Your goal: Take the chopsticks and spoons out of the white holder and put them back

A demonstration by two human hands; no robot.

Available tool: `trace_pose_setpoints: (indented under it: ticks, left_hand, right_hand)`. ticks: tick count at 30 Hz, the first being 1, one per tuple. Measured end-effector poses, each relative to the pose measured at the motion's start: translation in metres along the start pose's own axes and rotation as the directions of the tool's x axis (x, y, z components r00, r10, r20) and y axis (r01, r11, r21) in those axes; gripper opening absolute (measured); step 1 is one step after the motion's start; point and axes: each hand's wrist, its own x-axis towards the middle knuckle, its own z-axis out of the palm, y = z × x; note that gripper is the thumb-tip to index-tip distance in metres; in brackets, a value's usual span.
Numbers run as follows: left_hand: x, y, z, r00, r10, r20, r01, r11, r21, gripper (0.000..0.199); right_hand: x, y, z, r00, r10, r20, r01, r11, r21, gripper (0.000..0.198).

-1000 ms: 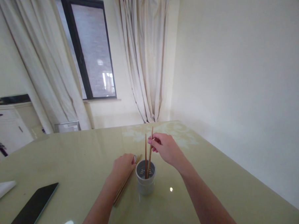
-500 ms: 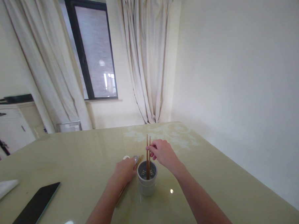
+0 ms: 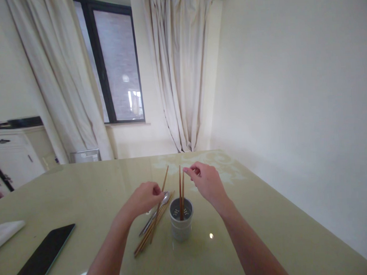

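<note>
1. While my left hand (image 3: 146,198) has its thumb and fingertips clamped on one chopstick (image 3: 165,179), that stick slants above the spread beside it, its upper end toward the table's far edge; I cannot tell whether its lower end touches anything
2. My right hand (image 3: 207,181) is at the upper ends of two upright chopsticks (image 3: 180,190), thumb by the tip of the right-hand one; from my remote seat I cannot tell whether it grips that stick or sits just off it
3. Both sticks stand close together inside a grey cup (image 3: 180,231) with a holed bottom, upright on the table (image 3: 251,232), well in from the far and right edges
4. Just beside the cup, on the side toward the table's left edge, I see a pile of chopsticks (image 3: 141,245) and a metal spoon (image 3: 166,198), its bowl toward the far edge
5. Nearer the left edge lies a dark flat device (image 3: 42,253), with a white object (image 3: 7,232) beside it, partly out of view
6. Past the far edge, I have a window (image 3: 119,63) between pale curtains (image 3: 180,72)
</note>
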Motion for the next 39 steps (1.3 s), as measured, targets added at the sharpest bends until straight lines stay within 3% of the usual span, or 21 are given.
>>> trace_pose_setpoints:
  ticks: [2,4,8,11,14,17,19,21,27,39]
  left_hand:
    - [-0.01,0.012,-0.02,0.996,0.059,-0.068,-0.076,0.959,-0.272,0.023]
    - [-0.023,0.031,-0.034,0.984,0.14,-0.112,-0.175,0.886,-0.429,0.023]
    - [-0.041,0.067,-0.039,0.936,0.288,-0.201,-0.349,0.822,-0.45,0.021]
    - [-0.035,0.069,-0.033,0.931,0.305,-0.2,-0.364,0.812,-0.456,0.028]
    - [-0.017,0.047,-0.02,0.962,0.217,-0.163,-0.261,0.904,-0.339,0.035]
    - [0.0,0.022,0.002,0.996,0.053,-0.076,-0.054,0.999,-0.001,0.026]
    - [0.005,0.012,0.018,0.999,-0.044,-0.002,0.044,0.977,0.206,0.019]
    - [0.006,0.008,0.033,0.994,-0.1,0.05,0.081,0.951,0.299,0.015]
    - [0.006,0.005,0.054,0.984,-0.154,0.094,0.109,0.922,0.372,0.012]
    - [0.004,0.002,0.052,0.974,-0.186,0.129,0.122,0.91,0.395,0.024]
  right_hand:
    - [-0.004,-0.009,-0.004,0.997,-0.062,-0.047,0.069,0.984,0.164,0.034]
    - [-0.009,-0.019,-0.005,0.994,-0.112,-0.017,0.111,0.927,0.359,0.031]
    - [-0.016,-0.029,-0.007,0.985,-0.168,0.049,0.109,0.81,0.576,0.023]
    - [-0.014,-0.027,-0.014,0.985,-0.169,0.04,0.107,0.77,0.629,0.024]
    - [-0.009,-0.017,-0.022,0.988,-0.151,-0.007,0.126,0.796,0.592,0.024]
    - [-0.004,-0.007,-0.024,0.991,-0.133,-0.011,0.123,0.878,0.464,0.019]
    - [-0.002,-0.002,-0.02,0.994,-0.106,0.041,0.085,0.931,0.355,0.018]
    - [-0.001,0.001,-0.013,0.992,-0.063,0.114,0.033,0.966,0.255,0.019]
    - [0.0,0.007,0.007,0.969,0.017,0.247,-0.018,1.0,0.003,0.033]
    - [-0.001,0.017,0.028,0.939,0.069,0.337,-0.053,0.997,-0.057,0.033]
